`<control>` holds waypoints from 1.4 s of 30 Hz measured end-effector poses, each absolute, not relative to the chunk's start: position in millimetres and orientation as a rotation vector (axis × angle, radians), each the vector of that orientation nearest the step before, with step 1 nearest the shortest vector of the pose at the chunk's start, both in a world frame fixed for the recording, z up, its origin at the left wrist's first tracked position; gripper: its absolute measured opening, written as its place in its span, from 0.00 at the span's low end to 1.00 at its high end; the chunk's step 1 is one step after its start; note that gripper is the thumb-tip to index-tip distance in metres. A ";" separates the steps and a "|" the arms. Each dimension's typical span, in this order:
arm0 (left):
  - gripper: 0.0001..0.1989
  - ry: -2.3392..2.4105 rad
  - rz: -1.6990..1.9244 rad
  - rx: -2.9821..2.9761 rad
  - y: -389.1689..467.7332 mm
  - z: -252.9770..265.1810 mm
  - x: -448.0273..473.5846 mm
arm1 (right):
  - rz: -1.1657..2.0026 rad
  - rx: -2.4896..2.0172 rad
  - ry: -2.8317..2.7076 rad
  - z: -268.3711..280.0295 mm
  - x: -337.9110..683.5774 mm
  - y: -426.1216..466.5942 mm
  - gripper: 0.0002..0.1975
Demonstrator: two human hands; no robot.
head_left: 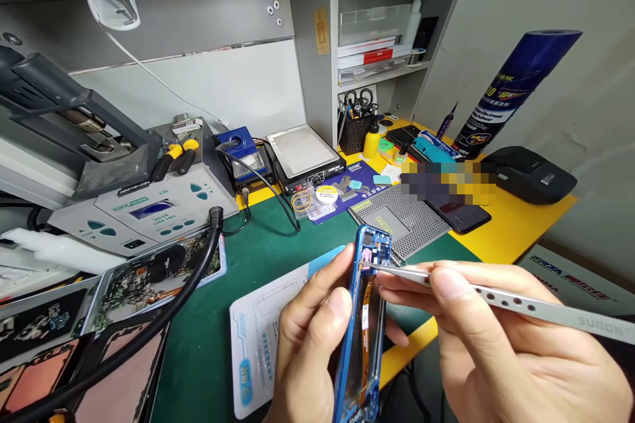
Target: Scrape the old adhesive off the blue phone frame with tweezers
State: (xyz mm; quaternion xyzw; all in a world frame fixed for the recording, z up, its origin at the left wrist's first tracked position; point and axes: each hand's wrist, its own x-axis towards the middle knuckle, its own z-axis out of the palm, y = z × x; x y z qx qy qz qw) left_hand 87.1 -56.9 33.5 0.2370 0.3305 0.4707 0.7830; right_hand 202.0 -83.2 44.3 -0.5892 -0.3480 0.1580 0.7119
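My left hand [310, 337] grips a blue opened phone [364, 324] held on edge, tilted upright over the green mat, its inner boards and an orange flex cable showing. My right hand [496, 357] pinches steel tweezers [446, 281], whose tips reach into the upper part of the phone near the camera area. Whether the tips grip anything is too small to tell. A white and blue printed card [258, 337] lies on the mat below my left hand.
A grey rework station [149, 208] with a black hose [163, 317] stands at left beside phone-part pictures [124, 291]. A heating plate [305, 158], metal mesh pad [401, 215], dark phone [461, 215], blue spray can [516, 89] and black device [528, 175] sit behind.
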 end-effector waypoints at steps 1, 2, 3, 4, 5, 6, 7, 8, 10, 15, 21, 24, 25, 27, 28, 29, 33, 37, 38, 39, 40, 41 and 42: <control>0.18 0.703 1.012 0.516 -56.8 33.0 86.9 | 0.383 -1.262 -0.754 44.1 202.6 -82.5 0.04; 0.18 0.699 1.008 0.522 -56.7 32.5 86.5 | 0.412 -1.233 -0.743 44.0 203.2 -81.7 0.05; 0.18 0.700 1.006 0.527 -56.5 32.1 86.2 | 0.432 -1.222 -0.733 44.1 203.7 -80.7 0.05; 0.18 0.704 1.007 0.531 -56.3 31.9 85.9 | 0.440 -1.219 -0.725 44.3 203.9 -79.8 0.04; 0.18 0.710 1.008 0.535 -56.1 31.9 85.7 | 0.444 -1.220 -0.727 44.7 203.9 -79.1 0.04; 0.18 0.715 1.010 0.540 -55.9 32.0 85.5 | 0.445 -1.224 -0.723 45.1 203.7 -78.6 0.04; 0.18 0.719 1.010 0.547 -55.7 32.0 85.4 | 0.446 -1.226 -0.726 45.5 203.4 -78.4 0.04; 0.18 0.721 1.009 0.556 -55.6 32.1 85.4 | 0.453 -1.223 -0.725 45.7 203.2 -78.5 0.03; 0.17 0.723 1.006 0.571 -55.4 32.1 85.3 | 0.452 -1.216 -0.721 45.5 203.8 -79.2 0.03; 0.17 0.714 1.020 0.571 -55.2 32.4 86.5 | 0.383 -1.257 -0.837 42.5 209.0 -80.1 0.02; 0.17 0.756 1.049 0.560 -55.4 33.4 89.0 | 0.253 -1.445 -0.834 43.4 207.9 -83.5 0.05; 0.17 0.758 1.056 0.568 -55.9 32.5 89.2 | 0.252 -1.465 -0.834 43.6 208.2 -84.8 0.05; 0.17 0.754 1.055 0.566 -56.0 32.2 89.2 | 0.265 -1.443 -0.846 43.1 208.8 -84.5 0.05; 0.17 0.746 1.057 0.555 -56.0 31.9 89.1 | 0.292 -1.397 -0.869 41.6 210.5 -83.0 0.04; 0.17 0.744 1.059 0.551 -55.9 32.0 89.0 | 0.295 -1.378 -0.876 40.8 211.2 -82.3 0.04; 0.17 0.746 1.060 0.550 -55.9 32.1 89.0 | 0.294 -1.373 -0.887 40.2 211.8 -81.7 0.04; 0.18 0.782 1.052 0.552 -55.9 32.8 89.0 | 0.221 -1.444 -0.945 41.5 211.6 -83.1 0.05; 0.19 0.808 1.072 0.551 -56.9 33.2 90.1 | 0.154 -1.498 -0.907 46.9 208.9 -85.6 0.06; 0.19 0.806 1.079 0.546 -57.2 33.2 90.6 | 0.151 -1.503 -0.898 47.8 208.4 -86.1 0.06; 0.19 0.804 1.085 0.541 -57.4 33.3 91.1 | 0.136 -1.504 -0.900 48.3 208.1 -86.6 0.06; 0.19 0.807 1.089 0.540 -57.6 33.4 91.6 | 0.124 -1.508 -0.926 48.3 207.9 -87.2 0.06; 0.19 0.812 1.092 0.541 -57.7 33.5 92.0 | 0.120 -1.520 -0.953 48.0 207.8 -87.7 0.06; 0.19 0.822 1.093 0.546 -57.9 33.6 92.5 | 0.104 -1.529 -0.970 47.5 207.8 -88.2 0.06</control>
